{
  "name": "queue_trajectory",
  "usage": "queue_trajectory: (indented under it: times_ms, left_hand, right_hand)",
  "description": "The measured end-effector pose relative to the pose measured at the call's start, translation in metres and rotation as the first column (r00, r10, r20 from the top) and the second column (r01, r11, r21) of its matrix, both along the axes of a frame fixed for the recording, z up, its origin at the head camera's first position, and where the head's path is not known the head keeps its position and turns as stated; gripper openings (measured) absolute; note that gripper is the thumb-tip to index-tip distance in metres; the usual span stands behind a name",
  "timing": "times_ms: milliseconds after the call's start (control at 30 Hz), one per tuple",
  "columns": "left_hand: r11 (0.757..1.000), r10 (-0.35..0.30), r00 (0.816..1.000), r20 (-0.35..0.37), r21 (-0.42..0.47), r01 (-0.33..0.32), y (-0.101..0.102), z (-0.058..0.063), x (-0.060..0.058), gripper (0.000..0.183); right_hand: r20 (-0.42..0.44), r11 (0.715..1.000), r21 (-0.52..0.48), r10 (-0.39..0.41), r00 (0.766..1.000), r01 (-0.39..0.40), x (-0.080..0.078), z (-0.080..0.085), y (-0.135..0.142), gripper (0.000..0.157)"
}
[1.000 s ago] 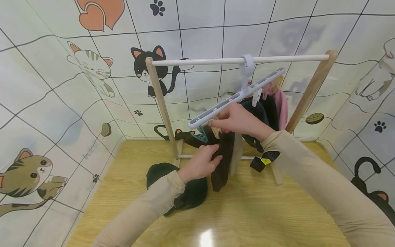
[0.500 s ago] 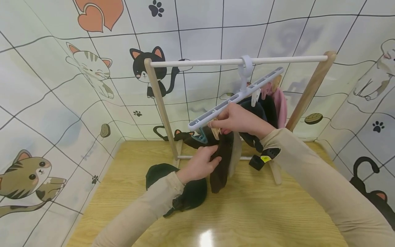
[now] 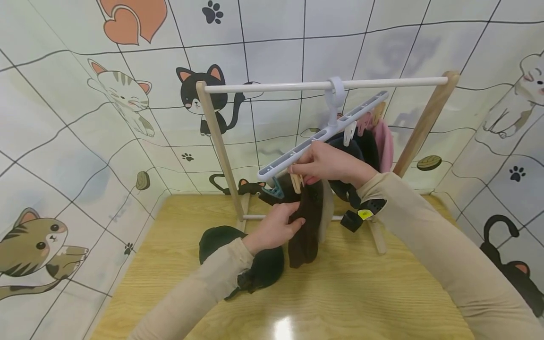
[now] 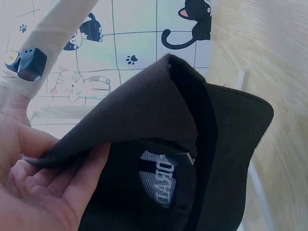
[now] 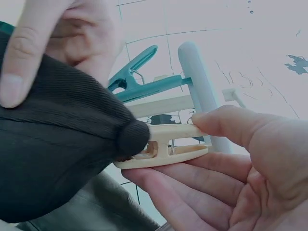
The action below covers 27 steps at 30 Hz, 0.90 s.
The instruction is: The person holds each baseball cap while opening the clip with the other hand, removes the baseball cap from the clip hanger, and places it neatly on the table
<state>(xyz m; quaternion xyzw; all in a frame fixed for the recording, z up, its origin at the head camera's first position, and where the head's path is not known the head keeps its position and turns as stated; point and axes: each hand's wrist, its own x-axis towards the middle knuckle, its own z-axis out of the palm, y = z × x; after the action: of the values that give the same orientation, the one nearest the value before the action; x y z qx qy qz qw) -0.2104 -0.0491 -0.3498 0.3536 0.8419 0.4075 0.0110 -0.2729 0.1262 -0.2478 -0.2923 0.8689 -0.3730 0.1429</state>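
My left hand (image 3: 278, 225) holds a dark brown cap (image 3: 303, 245) by its edge. In the left wrist view the cap's inside shows a label (image 4: 158, 180), with the thumb and fingers on either side of the fabric. My right hand (image 3: 329, 163) pinches a beige clothespin (image 5: 166, 130) under the near end of a pale hanger (image 3: 314, 138). The clothespin's mouth end meets the cap at the round button (image 5: 134, 139) on its crown. Beside it, a teal clothespin (image 5: 154, 87) hangs from the hanger. A lighter cap (image 3: 327, 208) shows behind the brown one.
The hanger hooks over a white bar (image 3: 272, 87) on a wooden rack (image 3: 218, 137). Dark caps and a pink cap (image 3: 384, 141) hang at its far end from a white clothespin (image 3: 349, 133) and others. A dark green cap (image 3: 218, 238) lies on the wooden table (image 3: 340, 302).
The brown cap has turned slightly and its lower end has dropped a little. Both hands keep their grips. The head view has shifted slightly.
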Motion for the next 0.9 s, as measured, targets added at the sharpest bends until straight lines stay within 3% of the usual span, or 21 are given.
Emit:
queue_trajectory:
  times_ms: [233, 400, 567, 700, 900]
  left_hand:
    - [0.998, -0.031, 0.999, 0.014, 0.060, 0.030, -0.002, -0.007, 0.001, 0.012]
    - [0.998, -0.032, 0.999, 0.027, 0.051, 0.031, -0.002, -0.010, 0.005, 0.016]
    - [0.999, -0.034, 0.997, 0.075, 0.038, 0.032, -0.004, -0.022, 0.008, 0.025]
    - [0.999, -0.030, 0.995, 0.091, 0.039, 0.026, -0.007, -0.030, 0.010, 0.028]
    - [0.999, -0.037, 0.995, 0.097, 0.029, 0.034, -0.011, -0.037, 0.008, 0.024]
  right_hand:
    - [0.105, 0.996, -0.082, 0.055, 0.993, -0.046, -0.006, -0.004, 0.004, 0.024]
    - [0.215, 0.979, -0.194, 0.104, 0.971, -0.062, -0.011, -0.007, 0.007, 0.024]
    - [0.291, 0.964, -0.256, 0.141, 0.946, -0.065, -0.013, -0.009, 0.005, 0.030]
    - [0.290, 0.966, -0.251, 0.134, 0.948, -0.060, -0.014, -0.009, 0.005, 0.032]
    - [0.301, 0.976, -0.219, 0.049, 0.952, 0.019, -0.014, -0.010, 0.003, 0.026]
